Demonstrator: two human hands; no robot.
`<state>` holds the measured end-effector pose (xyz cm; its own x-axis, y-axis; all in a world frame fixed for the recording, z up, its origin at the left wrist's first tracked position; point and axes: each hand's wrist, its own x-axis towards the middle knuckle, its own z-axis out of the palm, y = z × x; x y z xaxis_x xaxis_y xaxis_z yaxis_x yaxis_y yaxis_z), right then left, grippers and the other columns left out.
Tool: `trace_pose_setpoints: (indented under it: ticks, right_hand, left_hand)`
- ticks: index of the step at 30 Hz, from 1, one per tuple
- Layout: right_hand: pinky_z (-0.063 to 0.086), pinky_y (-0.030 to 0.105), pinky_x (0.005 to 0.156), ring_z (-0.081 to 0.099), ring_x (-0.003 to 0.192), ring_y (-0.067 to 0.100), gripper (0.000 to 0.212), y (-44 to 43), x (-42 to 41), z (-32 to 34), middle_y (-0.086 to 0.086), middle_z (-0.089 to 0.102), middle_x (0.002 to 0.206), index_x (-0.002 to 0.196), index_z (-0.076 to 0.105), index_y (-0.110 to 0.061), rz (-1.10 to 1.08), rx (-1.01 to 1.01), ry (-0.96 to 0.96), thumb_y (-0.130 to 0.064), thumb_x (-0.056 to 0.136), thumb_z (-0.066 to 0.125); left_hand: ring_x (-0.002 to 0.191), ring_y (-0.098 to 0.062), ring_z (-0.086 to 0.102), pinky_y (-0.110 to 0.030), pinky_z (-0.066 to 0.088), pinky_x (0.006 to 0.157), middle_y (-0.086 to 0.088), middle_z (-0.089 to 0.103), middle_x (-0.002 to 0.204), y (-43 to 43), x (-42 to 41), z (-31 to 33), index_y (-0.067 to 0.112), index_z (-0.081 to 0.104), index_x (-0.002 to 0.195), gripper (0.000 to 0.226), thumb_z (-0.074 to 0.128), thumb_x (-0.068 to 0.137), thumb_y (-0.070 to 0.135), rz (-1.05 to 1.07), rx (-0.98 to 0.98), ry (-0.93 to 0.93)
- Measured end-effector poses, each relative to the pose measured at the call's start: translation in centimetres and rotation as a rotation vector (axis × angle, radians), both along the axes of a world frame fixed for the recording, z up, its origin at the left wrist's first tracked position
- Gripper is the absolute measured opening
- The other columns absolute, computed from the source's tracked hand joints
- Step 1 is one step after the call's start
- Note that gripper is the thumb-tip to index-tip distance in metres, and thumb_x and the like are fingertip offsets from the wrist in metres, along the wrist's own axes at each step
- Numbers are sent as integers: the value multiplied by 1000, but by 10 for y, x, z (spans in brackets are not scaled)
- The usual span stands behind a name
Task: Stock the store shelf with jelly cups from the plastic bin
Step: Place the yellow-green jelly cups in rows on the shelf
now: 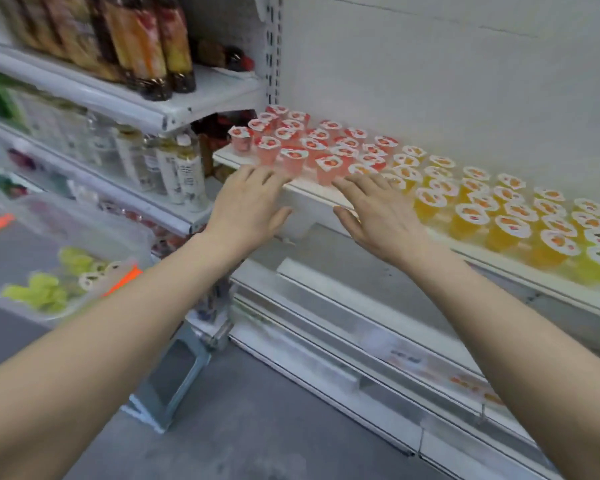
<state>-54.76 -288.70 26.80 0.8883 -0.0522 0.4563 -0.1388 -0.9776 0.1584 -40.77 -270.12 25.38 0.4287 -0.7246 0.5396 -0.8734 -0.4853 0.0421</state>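
Observation:
A white shelf carries several red jelly cups at its left end and several orange and yellow jelly cups further right. My left hand reaches to the shelf's front edge with straight fingers, just below the front red cups. My right hand lies beside it, fingers straight, fingertips at a red cup in the front row. Neither hand holds anything. A clear plastic bin at the lower left contains green jelly cups.
Dark bottles stand on an upper shelf at the left, and pale bottles on the shelf below it. A white lower shelf runs under the jelly shelf. A metal stand sits on the grey floor under the bin.

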Motion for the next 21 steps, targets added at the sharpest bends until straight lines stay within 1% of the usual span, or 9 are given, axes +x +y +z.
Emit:
trace_pose_setpoints:
  ticks: [3, 5, 8, 13, 15, 18, 21]
  right_hand:
    - [46, 45, 87, 58, 107, 35, 48, 49, 38, -19, 12, 62, 119, 129, 57, -9, 92, 32, 17, -36, 93, 43]
    - [44, 43, 88, 57, 109, 34, 49, 80, 62, -30, 11, 62, 121, 130, 57, -9, 147, 59, 26, -37, 93, 40]
    - [44, 41, 85, 57, 110, 33, 49, 124, 98, -49, 10, 62, 121, 130, 57, -10, 228, 80, 79, -38, 93, 40]
    - [45, 40, 88, 57, 110, 30, 47, 180, 153, -86, 9, 63, 121, 129, 59, -10, 372, 92, 160, -36, 92, 46]
    - [47, 41, 86, 58, 108, 30, 46, 201, 176, -101, 8, 64, 119, 127, 60, -10, 438, 115, 178, -36, 92, 46]
    - [50, 43, 87, 60, 106, 32, 43, 229, 214, -125, 9, 65, 116, 124, 62, -9, 542, 146, 204, -35, 93, 47]
    - [50, 44, 88, 61, 104, 32, 41, 254, 254, -147, 9, 65, 115, 123, 63, -9, 618, 184, 255, -34, 93, 50]
  left_hand:
    - [112, -30, 51, -43, 44, 95, -7, 61, 121, 61, 24, -18, 14, 56, 129, 50, 66, 84, 36, 76, 8, 63]
    - [110, -30, 51, -42, 44, 94, -6, 62, 119, 100, 38, -31, 14, 58, 126, 48, 67, 84, 34, 123, 5, 93]
    - [108, -31, 53, -43, 45, 92, -7, 63, 115, 152, 58, -55, 14, 59, 124, 47, 68, 83, 35, 218, 12, 137]
    - [103, -33, 55, -46, 48, 87, -7, 64, 110, 220, 77, -103, 14, 61, 121, 43, 66, 84, 36, 377, -14, 233]
    - [101, -35, 55, -45, 48, 86, -8, 65, 108, 243, 82, -120, 14, 63, 118, 41, 67, 83, 35, 444, -15, 272]
    - [102, -35, 56, -43, 47, 90, -9, 65, 109, 274, 91, -141, 13, 64, 118, 42, 70, 82, 32, 550, -8, 341]
    - [99, -35, 57, -42, 48, 87, -9, 66, 107, 301, 104, -158, 12, 65, 117, 39, 71, 82, 30, 644, -8, 390]
